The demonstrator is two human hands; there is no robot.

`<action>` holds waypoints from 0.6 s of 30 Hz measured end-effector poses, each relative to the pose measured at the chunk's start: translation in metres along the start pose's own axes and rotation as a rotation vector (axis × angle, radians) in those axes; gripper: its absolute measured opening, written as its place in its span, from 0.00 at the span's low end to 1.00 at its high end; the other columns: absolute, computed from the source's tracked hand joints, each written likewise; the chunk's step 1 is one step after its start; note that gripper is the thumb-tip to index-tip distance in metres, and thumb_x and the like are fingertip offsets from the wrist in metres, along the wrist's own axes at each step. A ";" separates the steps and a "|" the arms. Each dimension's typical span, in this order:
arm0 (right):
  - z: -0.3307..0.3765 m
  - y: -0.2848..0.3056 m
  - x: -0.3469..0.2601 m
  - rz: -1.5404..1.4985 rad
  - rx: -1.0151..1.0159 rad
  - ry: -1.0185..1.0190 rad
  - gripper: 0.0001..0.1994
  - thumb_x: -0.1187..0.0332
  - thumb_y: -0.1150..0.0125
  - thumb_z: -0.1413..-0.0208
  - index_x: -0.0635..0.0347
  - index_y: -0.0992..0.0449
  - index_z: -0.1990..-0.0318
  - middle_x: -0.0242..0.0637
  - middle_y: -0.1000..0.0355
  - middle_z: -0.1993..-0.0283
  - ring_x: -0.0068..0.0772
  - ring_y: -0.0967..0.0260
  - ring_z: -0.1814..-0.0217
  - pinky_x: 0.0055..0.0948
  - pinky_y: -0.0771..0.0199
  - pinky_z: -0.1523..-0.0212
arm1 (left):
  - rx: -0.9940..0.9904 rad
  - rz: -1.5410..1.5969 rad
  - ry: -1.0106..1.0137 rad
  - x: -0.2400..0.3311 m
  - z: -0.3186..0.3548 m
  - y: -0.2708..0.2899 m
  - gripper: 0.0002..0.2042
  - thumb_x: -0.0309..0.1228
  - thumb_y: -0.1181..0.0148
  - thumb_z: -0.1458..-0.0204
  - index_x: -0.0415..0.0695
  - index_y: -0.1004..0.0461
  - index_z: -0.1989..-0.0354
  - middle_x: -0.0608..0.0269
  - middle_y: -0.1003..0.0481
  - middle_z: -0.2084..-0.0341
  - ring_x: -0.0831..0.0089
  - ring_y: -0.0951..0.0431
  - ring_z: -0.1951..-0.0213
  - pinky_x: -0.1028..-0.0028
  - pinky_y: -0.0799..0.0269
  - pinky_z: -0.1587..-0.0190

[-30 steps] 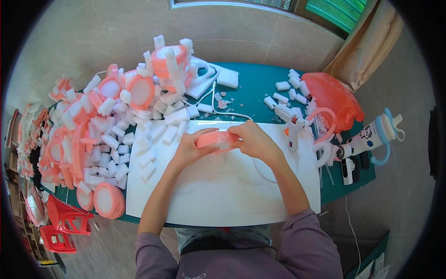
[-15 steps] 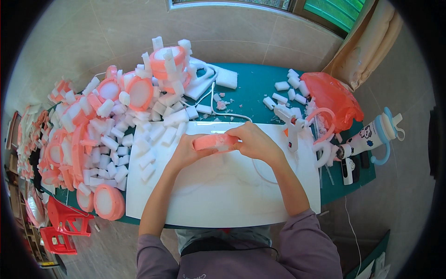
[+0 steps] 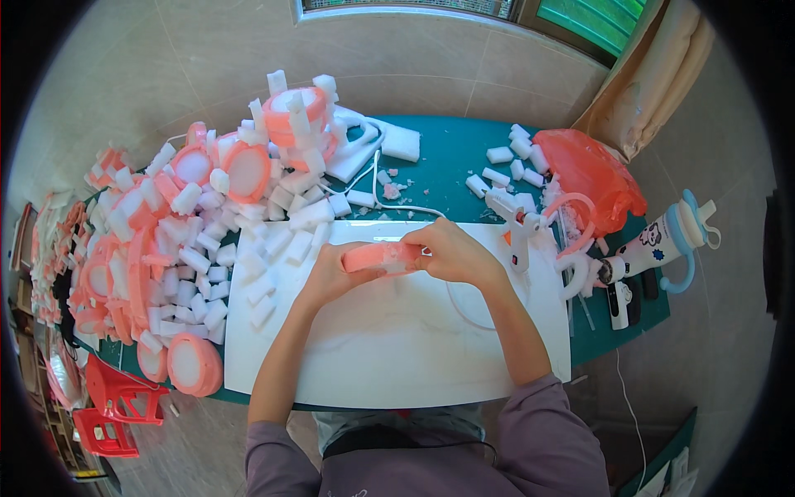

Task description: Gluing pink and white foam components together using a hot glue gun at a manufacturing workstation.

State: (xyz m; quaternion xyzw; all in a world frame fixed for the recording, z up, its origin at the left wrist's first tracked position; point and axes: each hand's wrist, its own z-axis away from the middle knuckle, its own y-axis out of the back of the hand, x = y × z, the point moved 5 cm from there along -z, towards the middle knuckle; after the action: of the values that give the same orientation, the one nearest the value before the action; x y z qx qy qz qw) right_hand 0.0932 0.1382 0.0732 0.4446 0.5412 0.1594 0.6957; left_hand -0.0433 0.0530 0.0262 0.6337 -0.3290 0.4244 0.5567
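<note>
Above the white board (image 3: 397, 356) a round pink foam piece (image 3: 373, 256) is tilted nearly edge-on, with a whitish patch on its lower side. My left hand (image 3: 330, 275) is closed round its left end. At its right end, the fingers of my right hand (image 3: 455, 253) pinch the rim. Whether a smaller bit is between those fingertips is hidden. To the right of my right hand, a white glue gun (image 3: 518, 228) is on the board. White foam blocks (image 3: 263, 286) lie on the board's left side.
On the left is a heap of white foam blocks and pink-rimmed discs (image 3: 195, 364), with a taller stack (image 3: 294, 116) behind. A red plastic bag (image 3: 592, 178), a white-and-blue bottle (image 3: 662, 240) and loose pink and white rings stand right. A white cord (image 3: 378, 178) crosses the back.
Both hands keep their hold on the foam piece in almost the same place. The whole view has shifted very slightly.
</note>
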 end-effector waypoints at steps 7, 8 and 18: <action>-0.001 -0.002 -0.001 0.015 0.005 0.013 0.06 0.78 0.45 0.63 0.65 0.26 0.74 0.47 0.29 0.72 0.45 0.32 0.69 0.35 0.34 0.68 | 0.018 0.068 -0.072 0.002 0.001 0.002 0.20 0.31 0.35 0.65 0.45 0.26 0.59 0.60 0.24 0.67 0.70 0.25 0.67 0.75 0.31 0.59; -0.001 -0.002 0.001 0.014 0.015 0.020 0.07 0.79 0.43 0.63 0.65 0.26 0.72 0.46 0.29 0.73 0.41 0.32 0.71 0.32 0.35 0.70 | 0.017 0.051 -0.087 0.001 0.001 0.002 0.21 0.31 0.34 0.65 0.45 0.27 0.58 0.60 0.24 0.67 0.70 0.25 0.66 0.74 0.32 0.59; -0.002 -0.003 0.001 0.021 0.006 0.020 0.09 0.81 0.42 0.62 0.64 0.25 0.69 0.44 0.28 0.73 0.37 0.32 0.72 0.29 0.35 0.71 | -0.015 0.078 -0.159 -0.008 0.000 0.003 0.20 0.31 0.37 0.62 0.41 0.28 0.57 0.58 0.24 0.68 0.69 0.26 0.67 0.74 0.31 0.61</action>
State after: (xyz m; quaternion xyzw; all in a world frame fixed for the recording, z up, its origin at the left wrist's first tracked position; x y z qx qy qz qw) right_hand 0.0912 0.1378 0.0697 0.4507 0.5439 0.1695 0.6873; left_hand -0.0492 0.0518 0.0207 0.6481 -0.3998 0.3916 0.5165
